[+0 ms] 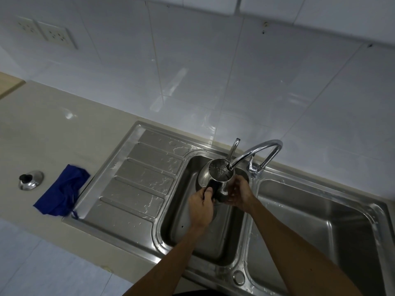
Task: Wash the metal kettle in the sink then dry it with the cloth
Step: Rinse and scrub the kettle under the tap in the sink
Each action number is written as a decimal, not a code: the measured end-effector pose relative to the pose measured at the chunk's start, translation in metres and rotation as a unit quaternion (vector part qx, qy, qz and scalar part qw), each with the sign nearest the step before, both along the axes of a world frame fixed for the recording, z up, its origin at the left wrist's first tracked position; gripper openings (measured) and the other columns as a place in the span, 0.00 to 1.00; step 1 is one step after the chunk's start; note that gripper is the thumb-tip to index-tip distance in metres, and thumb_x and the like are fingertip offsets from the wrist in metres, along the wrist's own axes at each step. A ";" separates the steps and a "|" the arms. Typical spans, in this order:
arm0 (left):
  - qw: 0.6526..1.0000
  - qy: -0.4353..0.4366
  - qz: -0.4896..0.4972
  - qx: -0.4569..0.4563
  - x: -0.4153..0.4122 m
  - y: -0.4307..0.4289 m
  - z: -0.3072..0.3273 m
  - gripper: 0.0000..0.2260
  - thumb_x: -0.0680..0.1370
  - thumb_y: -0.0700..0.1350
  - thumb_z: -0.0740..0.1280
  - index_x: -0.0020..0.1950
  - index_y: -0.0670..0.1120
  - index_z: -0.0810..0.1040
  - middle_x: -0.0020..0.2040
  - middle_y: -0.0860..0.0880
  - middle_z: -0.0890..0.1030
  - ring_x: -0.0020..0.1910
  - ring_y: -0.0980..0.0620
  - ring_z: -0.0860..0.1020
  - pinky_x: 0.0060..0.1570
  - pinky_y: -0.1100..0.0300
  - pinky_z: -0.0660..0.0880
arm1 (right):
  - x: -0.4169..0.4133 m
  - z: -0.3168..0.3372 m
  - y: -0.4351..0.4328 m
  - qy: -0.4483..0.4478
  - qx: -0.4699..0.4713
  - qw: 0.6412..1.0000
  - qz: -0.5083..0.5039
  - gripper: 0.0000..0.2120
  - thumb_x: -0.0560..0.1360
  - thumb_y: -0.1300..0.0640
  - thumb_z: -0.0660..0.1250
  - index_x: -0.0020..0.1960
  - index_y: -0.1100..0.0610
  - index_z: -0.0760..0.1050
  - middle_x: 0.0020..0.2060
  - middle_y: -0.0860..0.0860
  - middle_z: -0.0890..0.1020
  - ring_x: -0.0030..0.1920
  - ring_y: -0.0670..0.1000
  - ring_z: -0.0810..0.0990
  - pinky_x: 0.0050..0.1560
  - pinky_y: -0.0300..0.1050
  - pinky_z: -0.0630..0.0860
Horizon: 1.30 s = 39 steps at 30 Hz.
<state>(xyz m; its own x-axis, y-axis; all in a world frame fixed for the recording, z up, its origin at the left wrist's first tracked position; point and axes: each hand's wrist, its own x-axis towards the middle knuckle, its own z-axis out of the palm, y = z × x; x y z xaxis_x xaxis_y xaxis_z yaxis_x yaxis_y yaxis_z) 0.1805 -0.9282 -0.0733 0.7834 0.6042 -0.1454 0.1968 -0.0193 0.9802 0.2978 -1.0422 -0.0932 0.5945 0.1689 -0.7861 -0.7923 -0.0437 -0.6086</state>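
A: While the tap (256,155) pours into its open mouth, where is the kettle (215,178)?

B: Between the two hands, held over the left basin of the sink (192,242). The left hand (202,207) is clenched round the dark handle; the right hand (239,194) cups the body from the other side, fingers wrapped against the steel.

A: How should the rinse go, in your view?

B: I'd keep the left hand firm, since wet steel slips, and tilt the kettle so water swirls round the walls and out through the spout (233,149), which points away from both hands. Then rub the outside with the right.

A: And the drying?

B: Not yet begun. The blue cloth (62,191) lies on the worktop (42,129) well to the left of the left hand, with the lid (31,180) just beyond it. Shake the kettle out first, I'd say.
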 end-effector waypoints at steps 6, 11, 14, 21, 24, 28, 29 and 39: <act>1.000 0.006 0.007 -0.022 0.003 0.003 -0.002 0.15 0.74 0.56 0.60 0.29 0.56 0.76 0.24 0.55 0.72 0.26 0.50 0.71 0.30 0.50 0.70 | 0.019 0.002 -0.004 -0.070 -0.130 0.987 0.058 0.16 0.74 0.44 0.60 0.39 0.54 0.77 0.34 0.53 0.80 0.34 0.53 0.76 0.39 0.45 0.74; 0.999 0.006 0.004 -0.036 0.000 0.004 0.000 0.15 0.75 0.53 0.61 0.29 0.56 0.76 0.23 0.55 0.72 0.25 0.52 0.71 0.29 0.52 0.70 | 0.043 0.020 -0.009 -0.278 -0.298 0.898 0.167 0.11 0.76 0.57 0.63 0.50 0.60 0.83 0.46 0.59 0.85 0.48 0.59 0.82 0.53 0.53 0.78; 0.999 0.011 -0.003 -0.042 -0.002 0.005 0.001 0.18 0.79 0.44 0.62 0.28 0.53 0.75 0.23 0.54 0.73 0.24 0.55 0.69 0.28 0.57 0.67 | 0.053 0.043 -0.007 -0.402 -0.366 0.819 0.182 0.10 0.76 0.65 0.63 0.54 0.65 0.79 0.52 0.63 0.81 0.52 0.62 0.80 0.54 0.50 0.76; 0.998 0.015 0.000 -0.053 -0.002 0.006 0.000 0.18 0.80 0.40 0.62 0.30 0.51 0.72 0.23 0.53 0.72 0.24 0.55 0.69 0.26 0.59 0.66 | 0.087 0.055 -0.018 -0.433 -0.416 0.714 0.360 0.21 0.76 0.54 0.69 0.65 0.65 0.74 0.76 0.61 0.63 0.78 0.60 0.55 0.76 0.51 0.51; 0.999 0.020 -0.006 -0.049 -0.003 0.008 0.000 0.19 0.81 0.37 0.62 0.31 0.50 0.72 0.23 0.54 0.73 0.23 0.57 0.69 0.26 0.61 0.67 | 0.095 0.065 -0.019 -0.366 -0.410 0.714 0.434 0.24 0.76 0.51 0.68 0.68 0.63 0.72 0.75 0.60 0.65 0.76 0.57 0.59 0.73 0.43 0.53; 0.999 0.024 -0.010 -0.036 -0.002 0.010 0.005 0.19 0.80 0.36 0.62 0.30 0.50 0.72 0.22 0.54 0.73 0.23 0.59 0.69 0.27 0.63 0.67 | 0.097 0.072 -0.015 -0.343 -0.430 0.710 0.439 0.22 0.77 0.57 0.67 0.68 0.64 0.73 0.71 0.61 0.69 0.71 0.60 0.67 0.69 0.48 0.64; 0.999 0.024 -0.012 -0.034 -0.002 0.010 0.005 0.19 0.80 0.37 0.62 0.30 0.50 0.72 0.22 0.54 0.74 0.23 0.59 0.69 0.27 0.64 0.67 | 0.098 0.072 -0.015 -0.335 -0.440 0.712 0.433 0.21 0.76 0.58 0.67 0.67 0.64 0.73 0.69 0.61 0.72 0.69 0.60 0.70 0.67 0.48 0.67; 0.999 0.031 -0.013 -0.016 -0.007 0.007 0.007 0.20 0.80 0.38 0.63 0.29 0.51 0.71 0.22 0.56 0.73 0.23 0.60 0.69 0.29 0.62 0.67 | 0.070 0.058 -0.025 -0.370 -0.443 0.756 0.310 0.24 0.73 0.60 0.66 0.68 0.61 0.69 0.62 0.60 0.77 0.61 0.63 0.77 0.59 0.55 0.76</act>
<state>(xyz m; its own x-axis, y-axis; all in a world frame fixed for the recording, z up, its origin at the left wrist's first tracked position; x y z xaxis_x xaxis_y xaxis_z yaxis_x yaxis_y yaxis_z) 0.1730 -0.9213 -0.0663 0.7878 0.5779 -0.2131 0.2572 0.0058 0.9663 0.3681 -1.0670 -0.0357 0.9493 0.1967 -0.2453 0.0896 -0.9170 -0.3888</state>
